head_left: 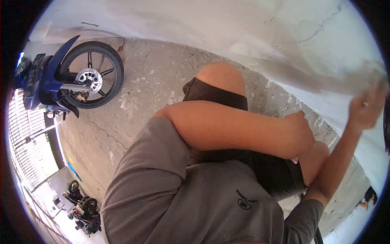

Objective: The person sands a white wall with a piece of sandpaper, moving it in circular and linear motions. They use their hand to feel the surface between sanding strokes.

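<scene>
Left grip (pixel 300 129), fingers curled, sits in front of the torso by the bare knee; can't tell what's in it. Right grip (pixel 367 106), at 2 o'clock from it, motion-blurred; can't tell if it's open or closed on something. White plastered wall (pixel 280 40) with hairline cracks spreads out to 10 o'clock of right grip, which is nearer; contact unclear. Wall's base edge runs 10 to 4 o'clock. Beyond: worn grey concrete floor (pixel 150 73), blue motorcycle (pixel 50 77) at 10 o'clock.
</scene>
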{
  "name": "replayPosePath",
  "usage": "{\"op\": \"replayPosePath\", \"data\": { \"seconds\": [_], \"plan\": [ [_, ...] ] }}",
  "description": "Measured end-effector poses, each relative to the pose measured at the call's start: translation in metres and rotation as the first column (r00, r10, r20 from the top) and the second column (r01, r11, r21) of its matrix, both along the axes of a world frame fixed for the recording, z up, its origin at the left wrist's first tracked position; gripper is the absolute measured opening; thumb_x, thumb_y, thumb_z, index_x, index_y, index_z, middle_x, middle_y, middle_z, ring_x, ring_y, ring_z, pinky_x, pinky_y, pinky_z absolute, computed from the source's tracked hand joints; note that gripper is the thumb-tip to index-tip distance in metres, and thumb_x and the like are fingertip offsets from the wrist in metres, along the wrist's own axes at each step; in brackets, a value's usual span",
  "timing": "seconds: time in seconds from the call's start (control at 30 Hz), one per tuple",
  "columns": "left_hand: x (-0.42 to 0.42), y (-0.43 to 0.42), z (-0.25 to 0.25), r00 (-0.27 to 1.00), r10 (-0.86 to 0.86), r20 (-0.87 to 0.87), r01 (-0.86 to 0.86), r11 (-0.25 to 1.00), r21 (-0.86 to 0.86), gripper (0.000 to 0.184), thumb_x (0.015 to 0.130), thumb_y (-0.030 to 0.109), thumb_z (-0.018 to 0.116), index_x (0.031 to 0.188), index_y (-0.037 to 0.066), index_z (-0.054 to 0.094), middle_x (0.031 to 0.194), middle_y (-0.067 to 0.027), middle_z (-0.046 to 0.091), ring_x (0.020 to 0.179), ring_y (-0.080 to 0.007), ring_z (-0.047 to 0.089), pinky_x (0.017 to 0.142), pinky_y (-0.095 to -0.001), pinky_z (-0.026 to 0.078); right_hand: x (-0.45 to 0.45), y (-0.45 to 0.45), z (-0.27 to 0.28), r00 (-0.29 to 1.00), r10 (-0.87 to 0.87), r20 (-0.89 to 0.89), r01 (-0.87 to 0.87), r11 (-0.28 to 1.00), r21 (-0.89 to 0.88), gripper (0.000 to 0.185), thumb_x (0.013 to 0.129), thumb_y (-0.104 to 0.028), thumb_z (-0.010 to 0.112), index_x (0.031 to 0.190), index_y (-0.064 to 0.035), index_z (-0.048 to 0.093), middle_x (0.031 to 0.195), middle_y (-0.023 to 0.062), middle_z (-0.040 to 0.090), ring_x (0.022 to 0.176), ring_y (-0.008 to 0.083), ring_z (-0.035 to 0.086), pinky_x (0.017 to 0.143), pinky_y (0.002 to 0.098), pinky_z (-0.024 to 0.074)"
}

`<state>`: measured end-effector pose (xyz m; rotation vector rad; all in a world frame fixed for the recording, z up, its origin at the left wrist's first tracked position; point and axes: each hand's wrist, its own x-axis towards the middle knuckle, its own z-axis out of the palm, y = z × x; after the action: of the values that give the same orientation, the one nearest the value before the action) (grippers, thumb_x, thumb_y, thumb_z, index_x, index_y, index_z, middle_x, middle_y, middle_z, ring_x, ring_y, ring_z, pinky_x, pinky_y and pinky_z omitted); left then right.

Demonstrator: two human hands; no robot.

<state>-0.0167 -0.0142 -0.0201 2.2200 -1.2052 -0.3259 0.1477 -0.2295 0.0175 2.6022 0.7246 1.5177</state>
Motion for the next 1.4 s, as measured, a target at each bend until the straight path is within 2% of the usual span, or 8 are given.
{"op": "replayPosePath", "data": {
  "seconds": [0.07, 0.33, 0.43, 0.63, 0.8, 0.97, 1.37, 1.4],
  "plan": [
    [-0.002, 0.001, -0.001, 1.0, 0.013, 0.019, -0.012, 1.0, -0.011, 0.043, 0.078, 0.044, 0.079, 0.098, 0.006, 0.075, 0.091, -0.013, 0.075, 0.095, -0.032, 0.072, 0.088, -0.0474, 0.049, 0.011, -0.029, -0.01, 0.949, -0.313, -0.03, 0.313, 0.933, 0.179, 0.046, 0.092, -0.004, 0.055, 0.135, -0.0138, 0.067, 0.139, 0.0158, 0.064, 0.13, 0.0357, 0.06, 0.111, 0.042, 0.0468],
    [0.003, 0.005, 0.004, 1.0, -0.003, -0.027, 0.004, 0.999, 0.047, 0.042, 0.079, 0.042, 0.079, 0.099, 0.005, 0.074, 0.093, -0.0117, 0.075, 0.095, -0.0316, 0.072, 0.088, -0.0461, 0.049, -0.01, 0.014, 0.003, 0.977, 0.207, -0.057, -0.215, 0.936, -0.278, 0.056, 0.092, -0.007, 0.057, 0.147, -0.0141, 0.056, 0.151, 0.0119, 0.055, 0.143, 0.0408, 0.045, 0.12, 0.0555, 0.0312],
    [0.001, 0.003, 0.007, 1.0, 0.015, 0.003, -0.015, 0.997, 0.072, 0.044, 0.078, 0.042, 0.079, 0.1, 0.005, 0.074, 0.093, -0.0118, 0.075, 0.095, -0.032, 0.072, 0.088, -0.0461, 0.049, -0.004, 0.018, 0.021, 0.97, 0.241, -0.005, -0.241, 0.97, 0.02, 0.044, 0.097, -0.007, 0.053, 0.14, -0.0075, 0.063, 0.149, 0.0123, 0.057, 0.14, 0.0401, 0.049, 0.117, 0.0558, 0.0354],
    [0.004, 0.006, 0.006, 0.999, -0.001, -0.053, 0.007, 0.994, 0.107, 0.047, 0.079, 0.043, 0.079, 0.104, 0.004, 0.073, 0.098, -0.0132, 0.075, 0.099, -0.0312, 0.071, 0.09, -0.0462, 0.048, -0.018, 0.025, -0.001, 0.989, 0.148, -0.002, -0.143, 0.949, -0.282, 0.051, 0.092, -0.006, 0.057, 0.142, -0.0136, 0.062, 0.15, 0.0135, 0.055, 0.139, 0.0396, 0.049, 0.117, 0.057, 0.0347],
    [-0.002, 0.005, 0.007, 0.999, 0.029, -0.031, -0.024, 0.99, 0.142, 0.048, 0.079, 0.044, 0.078, 0.105, 0.003, 0.073, 0.099, -0.0131, 0.075, 0.099, -0.0309, 0.071, 0.091, -0.0463, 0.048, -0.006, 0.008, 0.021, 0.975, 0.223, 0.015, -0.223, 0.967, 0.124, 0.054, 0.093, -0.008, 0.052, 0.146, -0.0129, 0.056, 0.152, 0.0175, 0.051, 0.145, 0.0413, 0.042, 0.123, 0.0589, 0.0228],
    [0.004, 0.001, 0.005, 0.999, -0.006, -0.038, 0.012, 0.99, 0.139, 0.049, 0.078, 0.044, 0.078, 0.105, 0.004, 0.073, 0.099, -0.0126, 0.075, 0.098, -0.0308, 0.071, 0.09, -0.0459, 0.048, -0.024, 0.038, -0.007, 0.963, 0.263, -0.065, -0.271, 0.922, -0.275, 0.038, 0.104, -0.011, 0.047, 0.138, -0.0081, 0.064, 0.142, 0.015, 0.062, 0.142, 0.0405, 0.046, 0.122, 0.0546, 0.0297],
    [0.003, 0.005, 0.004, 0.999, 0.021, -0.039, -0.015, 0.988, 0.154, 0.053, 0.079, 0.046, 0.078, 0.108, 0.002, 0.071, 0.1, -0.0122, 0.074, 0.099, -0.0311, 0.071, 0.09, -0.0451, 0.048, -0.019, 0.022, 0.012, 0.99, 0.055, -0.129, -0.1, 0.921, -0.377, 0.039, 0.098, -0.007, 0.055, 0.135, -0.0079, 0.067, 0.137, 0.0129, 0.066, 0.14, 0.0417, 0.049, 0.119, 0.0561, 0.0334],
    [0.003, 0.006, 0.005, 0.999, 0.037, -0.018, -0.034, 0.987, 0.155, 0.053, 0.079, 0.046, 0.078, 0.107, 0.002, 0.071, 0.099, -0.0124, 0.074, 0.099, -0.0311, 0.071, 0.09, -0.0452, 0.048, -0.008, 0.021, 0.023, 0.969, 0.249, -0.012, -0.245, 0.942, -0.23, 0.041, 0.097, -0.006, 0.055, 0.137, -0.0105, 0.066, 0.139, 0.0139, 0.065, 0.14, 0.0429, 0.049, 0.119, 0.0559, 0.034]
  ]
}}
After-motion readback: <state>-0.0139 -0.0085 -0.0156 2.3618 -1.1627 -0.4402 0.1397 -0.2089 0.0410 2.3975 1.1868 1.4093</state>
